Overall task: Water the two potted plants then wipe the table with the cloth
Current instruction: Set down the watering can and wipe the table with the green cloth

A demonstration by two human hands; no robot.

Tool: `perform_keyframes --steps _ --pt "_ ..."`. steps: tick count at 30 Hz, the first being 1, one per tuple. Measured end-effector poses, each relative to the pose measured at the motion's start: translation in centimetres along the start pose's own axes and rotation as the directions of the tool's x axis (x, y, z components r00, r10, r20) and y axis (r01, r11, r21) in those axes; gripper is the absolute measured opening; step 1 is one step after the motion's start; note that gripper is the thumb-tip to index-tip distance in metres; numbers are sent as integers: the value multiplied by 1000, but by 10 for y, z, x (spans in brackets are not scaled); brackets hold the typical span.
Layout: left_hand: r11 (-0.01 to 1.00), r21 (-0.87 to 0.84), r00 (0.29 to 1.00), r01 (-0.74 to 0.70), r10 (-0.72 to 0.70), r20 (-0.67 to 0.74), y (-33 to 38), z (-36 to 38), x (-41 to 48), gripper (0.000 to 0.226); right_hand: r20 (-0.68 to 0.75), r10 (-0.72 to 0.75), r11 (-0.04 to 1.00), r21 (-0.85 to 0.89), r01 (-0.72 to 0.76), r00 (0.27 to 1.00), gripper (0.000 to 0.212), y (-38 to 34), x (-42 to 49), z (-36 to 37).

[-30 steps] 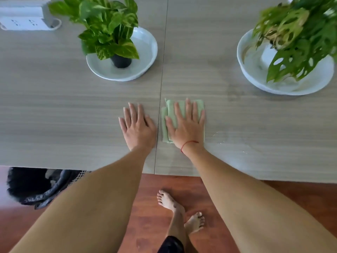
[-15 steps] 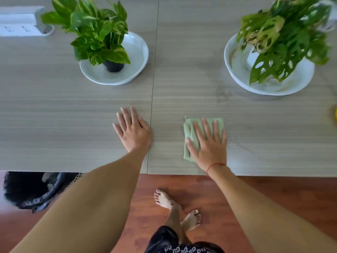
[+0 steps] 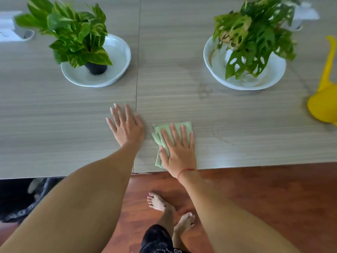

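A folded pale green cloth [image 3: 158, 137] lies on the grey wood-grain table [image 3: 54, 125] near its front edge. My right hand [image 3: 177, 147] presses flat on the cloth, fingers spread. Just to its left, my left hand [image 3: 125, 126] rests flat on the bare table beside the seam. A pothos in a black pot [image 3: 95, 68] stands in a white dish [image 3: 116, 52] at the back left. A holey-leaved plant [image 3: 251, 37] stands in a white bowl [image 3: 273, 77] at the back right.
A yellow watering can [image 3: 324, 99] stands at the right edge of the table. White power strips sit at the back left [image 3: 9, 28] and back right [image 3: 304, 15]. A dark bag [image 3: 21, 201] lies on the red-brown floor under the table. My bare feet [image 3: 164, 207] stand below.
My right hand slid the cloth to the right along the front edge, then back left toward my left hand. The view shifted, bringing the watering can into sight.
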State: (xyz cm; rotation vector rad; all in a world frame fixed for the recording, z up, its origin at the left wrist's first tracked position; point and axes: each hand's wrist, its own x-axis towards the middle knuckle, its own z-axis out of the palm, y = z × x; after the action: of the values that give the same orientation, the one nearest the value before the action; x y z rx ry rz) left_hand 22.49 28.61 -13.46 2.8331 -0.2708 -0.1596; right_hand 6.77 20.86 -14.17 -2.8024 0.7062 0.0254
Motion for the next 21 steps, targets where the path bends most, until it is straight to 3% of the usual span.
perform_keyframes --steps 3,7,11,17,19,21 --pt "991 -26 990 -129 130 51 27 11 -8 56 -32 120 993 -12 -121 992 57 44 -7 -9" --pt "994 -9 994 -108 108 31 33 20 -12 58 -48 301 953 -17 -302 952 61 98 12 -25" --pt "995 -8 995 -101 101 7 33 24 -9 57 -43 445 895 0 -446 894 56 84 60 -22" --pt "993 3 993 -114 114 5 33 22 -9 56 -6 146 989 32 -146 989 58 12 50 -8" --pt "996 -19 995 -92 92 27 38 20 -10 55 16 52 997 49 -52 999 58 19 19 -10" --pt "998 -62 999 -33 36 35 47 19 -14 55 22 46 997 57 -48 999 57 49 -4 -14"
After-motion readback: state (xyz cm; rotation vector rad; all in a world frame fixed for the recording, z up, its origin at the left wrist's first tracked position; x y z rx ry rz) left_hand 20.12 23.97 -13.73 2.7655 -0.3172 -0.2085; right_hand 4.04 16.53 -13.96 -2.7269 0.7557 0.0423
